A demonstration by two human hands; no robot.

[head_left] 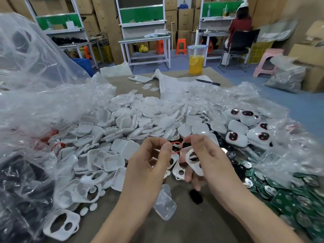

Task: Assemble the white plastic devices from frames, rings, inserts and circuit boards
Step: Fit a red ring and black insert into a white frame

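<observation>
Left hand (152, 158) pinches upright red ring (176, 142); right hand (206, 155) grips tilted frame (196, 166).

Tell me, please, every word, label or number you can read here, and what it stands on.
No text here is legible.
Printed sheet: rows of print, too small to read.
Cardboard boxes at the back: dark marks, too blurred to read.
Green circuit boards: any marking is too small to read.
Red ring and white frame being held: no text seen.
</observation>
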